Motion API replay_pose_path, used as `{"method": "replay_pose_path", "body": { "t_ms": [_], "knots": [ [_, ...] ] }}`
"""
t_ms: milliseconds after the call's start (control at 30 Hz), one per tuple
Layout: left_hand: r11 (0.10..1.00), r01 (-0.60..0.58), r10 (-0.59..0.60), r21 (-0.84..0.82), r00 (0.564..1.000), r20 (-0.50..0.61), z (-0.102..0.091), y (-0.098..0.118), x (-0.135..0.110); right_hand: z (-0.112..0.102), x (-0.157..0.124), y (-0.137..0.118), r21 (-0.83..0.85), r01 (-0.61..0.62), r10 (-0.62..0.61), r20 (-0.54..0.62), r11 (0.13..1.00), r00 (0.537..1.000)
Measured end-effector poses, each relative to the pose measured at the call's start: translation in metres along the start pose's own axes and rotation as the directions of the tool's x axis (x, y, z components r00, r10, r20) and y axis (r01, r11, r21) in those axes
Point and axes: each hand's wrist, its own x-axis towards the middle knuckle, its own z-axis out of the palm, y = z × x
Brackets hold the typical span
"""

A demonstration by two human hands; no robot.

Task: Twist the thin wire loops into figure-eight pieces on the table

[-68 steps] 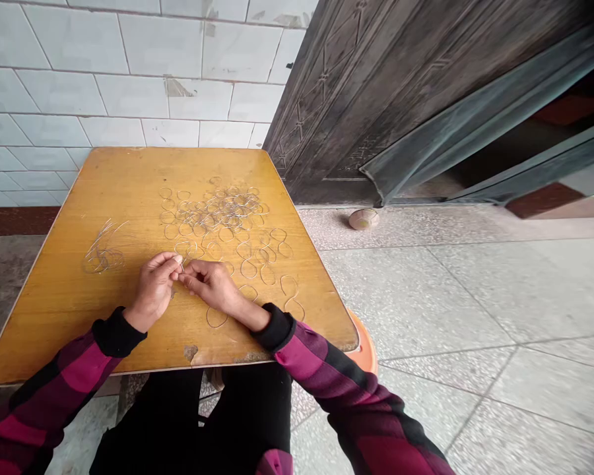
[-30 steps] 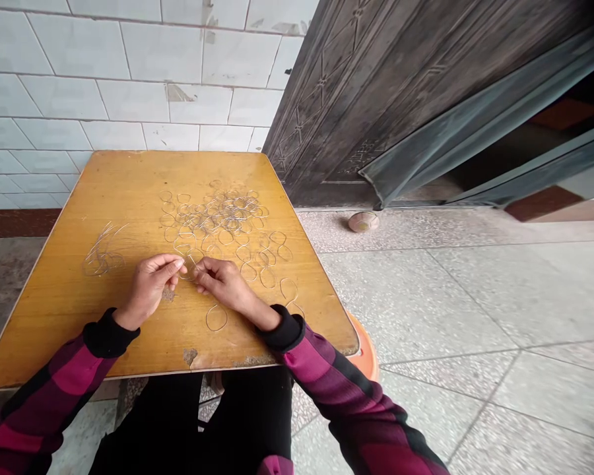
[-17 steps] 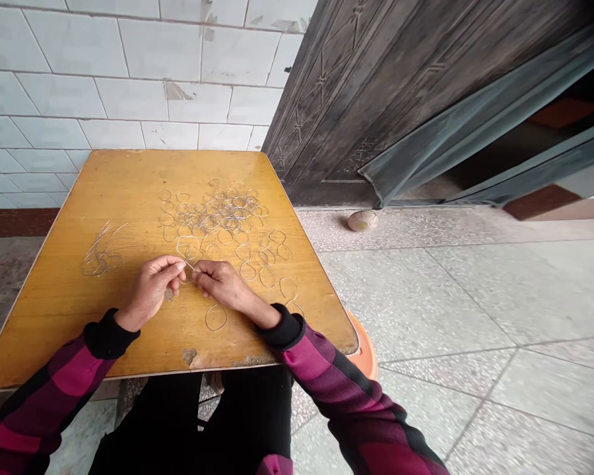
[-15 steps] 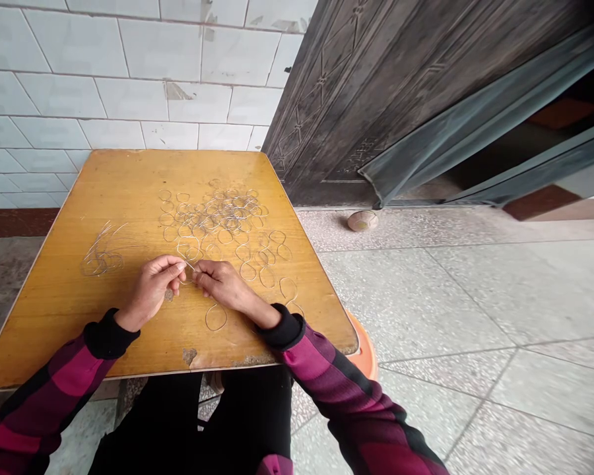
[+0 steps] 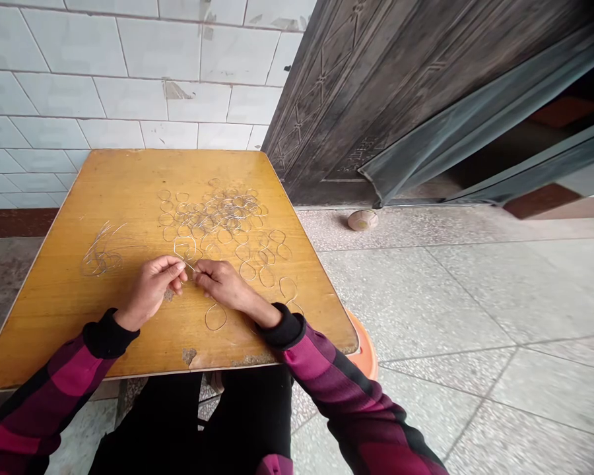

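A thin silvery wire [image 5: 189, 266] runs between my two hands, just above the table. My left hand [image 5: 157, 284] pinches one side of it between thumb and forefinger. Fingers curled, my right hand [image 5: 220, 282] grips the other side. A bent loop of wire [image 5: 185, 247] shows just beyond my fingertips; whether it belongs to the held piece is hard to see. Behind my hands lies a heap of wire rings [image 5: 230, 211], with several double loops toward the right. Nearer me, a single wire ring [image 5: 216, 317] lies below my right hand.
Left of my hands is a tangle of loose wires [image 5: 103, 257] on the yellow wooden table [image 5: 69, 330]. White wall tiles [image 5: 168, 59] stand behind it. A ball [image 5: 362, 220] sits on the floor by the dark door [image 5: 336, 132]. An orange stool [image 5: 363, 346] shows at the table's right edge.
The bright wire loop beyond my fingertips has turned and shifted slightly left. Both hands stay in nearly the same place, still pinching the wire.
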Motion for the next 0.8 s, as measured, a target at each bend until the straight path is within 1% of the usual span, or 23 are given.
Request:
{"method": "replay_pose_path", "body": {
  "t_ms": [133, 200, 267, 333, 367, 433, 533, 633, 700, 733, 800],
  "knots": [
    [0.998, -0.025, 0.022, 0.054, 0.999, 0.042, -0.001, -0.005, 0.001, 0.0, 0.001, -0.001, -0.034, 0.014, -0.014, -0.001, 0.999, 1.0],
    [0.998, -0.025, 0.021, 0.065, 0.998, 0.056, -0.001, -0.005, 0.001, 0.0, 0.001, 0.0, -0.025, 0.014, -0.014, -0.007, 1.0, 1.0],
    [0.998, -0.02, 0.017, 0.056, 0.999, 0.051, -0.001, -0.004, 0.001, 0.001, 0.001, 0.001, 0.049, -0.018, 0.019, -0.012, 0.999, 1.0],
    [1.0, -0.01, 0.01, 0.02, 1.0, 0.023, 0.0, -0.001, 0.001, 0.003, 0.001, 0.005, 0.217, -0.082, 0.085, -0.005, 0.973, 0.996],
    [1.0, -0.005, 0.005, -0.001, 1.0, 0.007, 0.0, 0.001, 0.0, 0.004, 0.002, 0.006, 0.324, -0.115, 0.119, 0.007, 0.939, 0.993],
    [0.999, 0.011, -0.011, -0.038, 1.0, -0.006, 0.001, 0.003, 0.0, 0.007, 0.003, 0.01, 0.529, -0.164, 0.17, 0.036, 0.833, 0.985],
    [0.997, 0.027, -0.028, -0.075, 1.0, 0.001, 0.002, 0.004, 0.0, 0.013, 0.006, 0.013, 0.732, -0.204, 0.229, 0.067, 0.65, 0.971],
    [0.993, 0.028, -0.03, -0.118, 0.999, -0.018, 0.001, 0.002, 0.001, 0.017, 0.009, 0.013, 0.852, -0.24, 0.287, 0.112, 0.465, 0.951],
    [0.989, 0.033, -0.036, -0.147, 0.999, -0.022, 0.001, 0.002, 0.001, 0.018, 0.009, 0.013, 0.893, -0.263, 0.307, 0.151, 0.366, 0.94],
    [0.987, 0.04, -0.044, -0.158, 0.999, -0.021, 0.001, 0.002, 0.001, 0.017, 0.009, 0.013, 0.902, -0.272, 0.315, 0.165, 0.335, 0.935],
    [0.983, 0.065, -0.07, -0.172, 0.997, -0.021, 0.0, 0.004, 0.002, 0.016, 0.009, 0.012, 0.909, -0.282, 0.332, 0.175, 0.306, 0.927]
  ]
}}
